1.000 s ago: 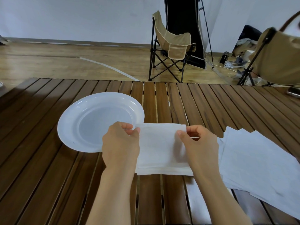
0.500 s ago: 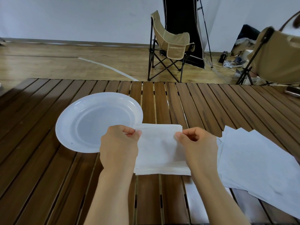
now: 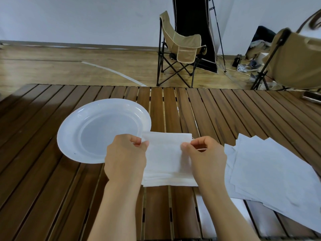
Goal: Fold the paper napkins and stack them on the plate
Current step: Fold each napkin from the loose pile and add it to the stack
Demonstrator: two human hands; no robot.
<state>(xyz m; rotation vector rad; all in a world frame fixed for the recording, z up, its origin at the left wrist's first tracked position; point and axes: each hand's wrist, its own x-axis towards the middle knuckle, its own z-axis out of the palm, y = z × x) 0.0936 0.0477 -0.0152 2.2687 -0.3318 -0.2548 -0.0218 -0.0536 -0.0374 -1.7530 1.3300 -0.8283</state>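
Pinching its far corners, the left hand [image 3: 126, 159] and right hand [image 3: 206, 158] hold a white, soft-creased folded napkin [image 3: 165, 159] on the slatted table [image 3: 43, 180], at the plate's [image 3: 73, 136] four o'clock.

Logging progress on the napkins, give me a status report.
Left hand and right hand pinch the folded white paper napkin at its far corners. Round white plate bare. Unfolded white napkin pile waits right. Nothing in the way.

white napkin [image 3: 165, 157], white plate [image 3: 97, 129]
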